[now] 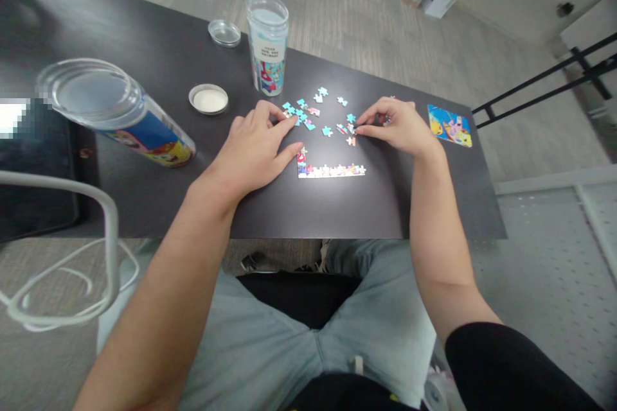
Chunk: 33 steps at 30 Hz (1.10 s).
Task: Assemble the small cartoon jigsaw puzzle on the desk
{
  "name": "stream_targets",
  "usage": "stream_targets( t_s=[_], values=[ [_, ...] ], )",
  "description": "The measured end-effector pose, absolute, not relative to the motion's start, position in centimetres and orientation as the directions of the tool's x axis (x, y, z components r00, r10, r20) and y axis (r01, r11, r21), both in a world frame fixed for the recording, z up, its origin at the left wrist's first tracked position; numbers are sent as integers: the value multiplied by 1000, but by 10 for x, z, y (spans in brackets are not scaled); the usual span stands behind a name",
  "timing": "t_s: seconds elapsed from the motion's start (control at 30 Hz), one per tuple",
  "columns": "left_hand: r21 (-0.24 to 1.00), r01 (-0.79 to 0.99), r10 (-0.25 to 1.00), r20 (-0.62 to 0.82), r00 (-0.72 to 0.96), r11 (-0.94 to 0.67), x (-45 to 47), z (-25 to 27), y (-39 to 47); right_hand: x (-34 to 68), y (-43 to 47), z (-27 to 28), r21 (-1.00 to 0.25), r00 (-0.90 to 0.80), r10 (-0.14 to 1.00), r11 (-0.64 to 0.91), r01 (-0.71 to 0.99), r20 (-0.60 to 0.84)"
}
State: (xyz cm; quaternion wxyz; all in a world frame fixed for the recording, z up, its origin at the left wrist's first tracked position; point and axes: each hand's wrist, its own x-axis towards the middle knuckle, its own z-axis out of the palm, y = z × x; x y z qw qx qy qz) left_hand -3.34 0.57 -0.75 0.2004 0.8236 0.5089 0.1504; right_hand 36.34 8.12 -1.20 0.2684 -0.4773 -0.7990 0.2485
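An L-shaped strip of joined jigsaw pieces (332, 172) lies on the dark table, its short arm pointing away from me. My left hand (255, 148) is flat with fingers apart; its thumb tip is at the top of that short arm. Its index fingertip touches a cluster of loose blue puzzle pieces (301, 117). On the other side, my right hand (398, 123) has thumb and index finger pinched at a puzzle piece (351, 129), partly hidden by the fingertips. Further loose pieces (327, 131) are scattered between the hands, and a few show behind my right fingers.
A clear-topped printed canister (268, 51) stands behind the pieces. A larger blue canister (139, 115) is at left, near a round lid (209, 99) and a clear lid (224, 33). A picture card (449, 125) lies right. White cable (113, 237) loops at left.
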Motion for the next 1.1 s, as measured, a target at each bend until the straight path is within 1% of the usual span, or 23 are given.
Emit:
stream_targets(
  t_s=[0.1, 0.2, 0.33, 0.43, 0.57, 0.77, 0.9, 1.1],
  values=[
    [485, 783, 902, 30, 431, -390, -32, -5, 4, 366, 85, -18, -608, -433, 879, 459, 648, 202],
    [496, 778, 905, 38, 425, -386, -33, -6, 3, 365, 87, -23, -612, -467, 861, 484, 626, 204],
    [499, 771, 901, 49, 431, -396, -34, -6, 2, 355, 84, -25, -626, -447, 864, 483, 612, 231],
    [493, 772, 896, 32, 443, -400, -34, -4, 1, 342, 82, -26, -609, -450, 852, 511, 607, 268],
    [496, 773, 898, 31, 439, -395, -33, -2, 1, 329, 81, -27, -597, -481, 845, 515, 615, 233],
    [481, 774, 894, 47, 446, -412, -32, -4, 0, 329, 80, -26, -610, -471, 857, 490, 622, 209],
    [476, 776, 893, 46, 448, -414, -32, -4, -2, 326, 76, -22, -641, -470, 862, 472, 606, 191],
    [465, 766, 876, 46, 480, -444, -33, -5, -4, 313, 68, -16, -744, -491, 865, 393, 540, 100]
  ],
)
